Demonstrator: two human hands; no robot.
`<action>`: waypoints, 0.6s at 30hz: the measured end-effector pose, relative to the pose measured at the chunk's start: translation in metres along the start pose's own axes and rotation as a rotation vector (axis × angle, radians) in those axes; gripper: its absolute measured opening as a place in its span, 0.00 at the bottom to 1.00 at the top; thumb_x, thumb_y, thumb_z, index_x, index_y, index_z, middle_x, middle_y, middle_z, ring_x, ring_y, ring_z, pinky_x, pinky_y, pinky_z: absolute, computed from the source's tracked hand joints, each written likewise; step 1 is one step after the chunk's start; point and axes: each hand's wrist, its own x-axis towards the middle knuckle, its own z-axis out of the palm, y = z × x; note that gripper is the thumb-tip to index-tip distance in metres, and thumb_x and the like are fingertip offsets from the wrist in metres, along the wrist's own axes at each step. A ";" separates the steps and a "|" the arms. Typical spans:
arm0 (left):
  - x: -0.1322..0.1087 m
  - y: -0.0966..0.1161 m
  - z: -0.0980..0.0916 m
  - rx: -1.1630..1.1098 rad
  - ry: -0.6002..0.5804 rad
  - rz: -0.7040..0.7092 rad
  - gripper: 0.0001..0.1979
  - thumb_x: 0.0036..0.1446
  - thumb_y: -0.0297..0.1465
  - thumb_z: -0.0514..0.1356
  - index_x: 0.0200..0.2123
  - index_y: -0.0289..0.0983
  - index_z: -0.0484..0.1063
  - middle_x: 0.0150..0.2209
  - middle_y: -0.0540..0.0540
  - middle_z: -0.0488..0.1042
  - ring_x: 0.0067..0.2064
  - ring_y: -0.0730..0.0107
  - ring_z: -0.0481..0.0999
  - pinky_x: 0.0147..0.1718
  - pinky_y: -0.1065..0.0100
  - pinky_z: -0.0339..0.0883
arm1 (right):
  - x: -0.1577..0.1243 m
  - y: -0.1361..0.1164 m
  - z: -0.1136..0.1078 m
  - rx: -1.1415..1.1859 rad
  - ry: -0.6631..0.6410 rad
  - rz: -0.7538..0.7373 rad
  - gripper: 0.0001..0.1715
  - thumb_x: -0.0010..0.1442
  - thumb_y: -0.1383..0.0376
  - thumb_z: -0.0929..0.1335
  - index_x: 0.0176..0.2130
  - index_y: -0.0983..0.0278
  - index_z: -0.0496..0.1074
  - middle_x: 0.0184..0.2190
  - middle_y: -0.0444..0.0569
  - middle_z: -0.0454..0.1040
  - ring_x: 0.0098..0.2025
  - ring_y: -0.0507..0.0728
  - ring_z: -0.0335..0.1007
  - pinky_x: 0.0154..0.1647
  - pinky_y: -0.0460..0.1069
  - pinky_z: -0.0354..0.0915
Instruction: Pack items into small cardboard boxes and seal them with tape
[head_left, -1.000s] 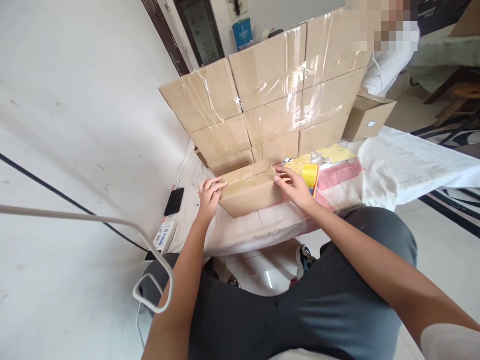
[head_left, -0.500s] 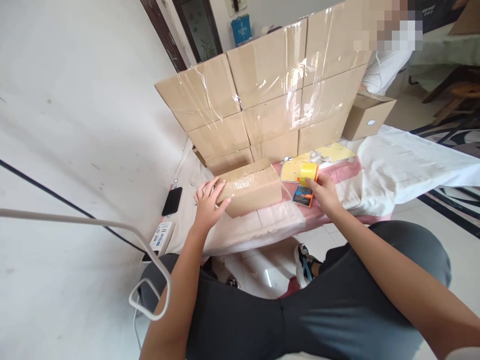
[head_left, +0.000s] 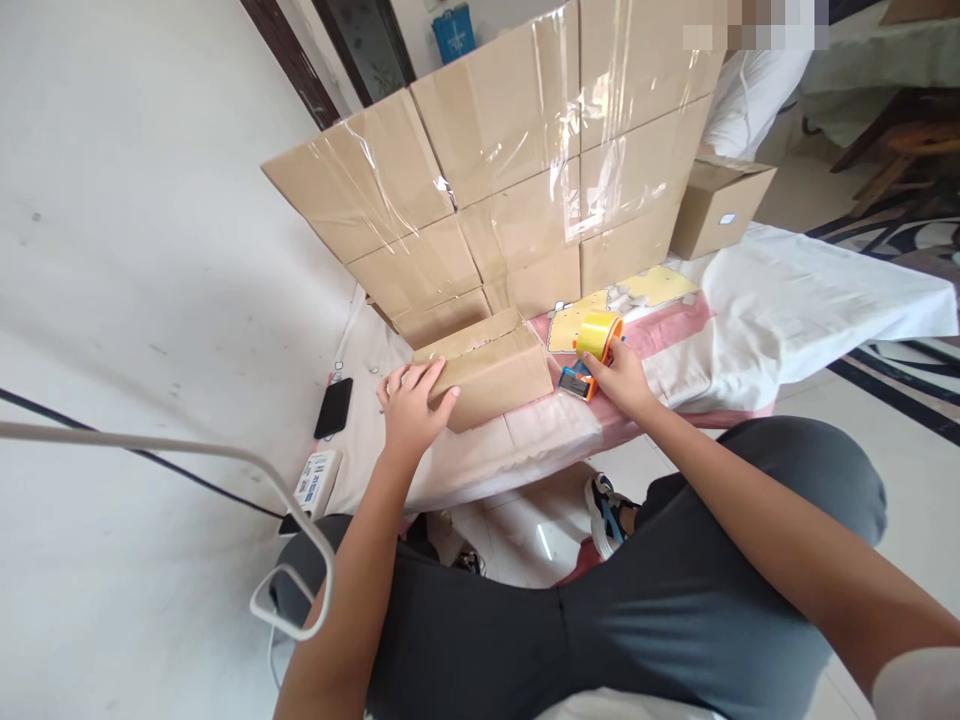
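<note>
A small brown cardboard box lies on the cloth-covered table in front of me. My left hand rests flat against its left end, fingers stretched over the top edge. My right hand is closed around an orange tape dispenser carrying a yellow tape roll, just right of the box and touching the table.
A wall of taped cardboard boxes stands behind the small box. Another person in white sits beyond it beside a further box. A black phone and a white adapter lie at the table's left.
My right hand left the box's right end and took hold of the tape dispenser, then drew it closer to the box. My left hand stayed on the box's left end.
</note>
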 end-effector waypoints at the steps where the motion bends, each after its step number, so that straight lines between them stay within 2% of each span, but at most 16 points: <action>1: 0.002 0.001 0.002 -0.005 0.012 -0.008 0.23 0.65 0.43 0.58 0.59 0.43 0.75 0.54 0.41 0.79 0.60 0.46 0.70 0.60 0.46 0.51 | 0.000 0.001 0.000 -0.005 -0.001 0.002 0.20 0.59 0.55 0.70 0.46 0.66 0.74 0.43 0.56 0.80 0.43 0.65 0.76 0.47 0.59 0.70; 4: 0.001 0.001 0.006 -0.029 0.062 0.001 0.21 0.65 0.43 0.58 0.56 0.43 0.77 0.54 0.42 0.80 0.59 0.48 0.71 0.60 0.48 0.51 | 0.000 0.002 -0.001 -0.026 -0.008 0.008 0.19 0.59 0.55 0.70 0.45 0.66 0.74 0.42 0.56 0.81 0.42 0.64 0.76 0.47 0.59 0.70; 7: -0.007 -0.004 0.008 -0.040 0.112 0.037 0.22 0.65 0.42 0.58 0.59 0.41 0.75 0.58 0.42 0.78 0.62 0.48 0.70 0.61 0.49 0.51 | 0.001 0.003 -0.002 -0.031 -0.014 0.002 0.19 0.59 0.55 0.70 0.45 0.66 0.74 0.41 0.56 0.80 0.42 0.64 0.76 0.47 0.58 0.70; 18: -0.014 -0.011 -0.001 0.000 0.170 0.092 0.21 0.66 0.41 0.56 0.60 0.43 0.74 0.61 0.45 0.76 0.63 0.49 0.69 0.62 0.49 0.51 | 0.001 0.002 -0.004 -0.017 -0.034 0.003 0.20 0.60 0.54 0.70 0.45 0.65 0.74 0.40 0.56 0.80 0.41 0.65 0.76 0.47 0.60 0.70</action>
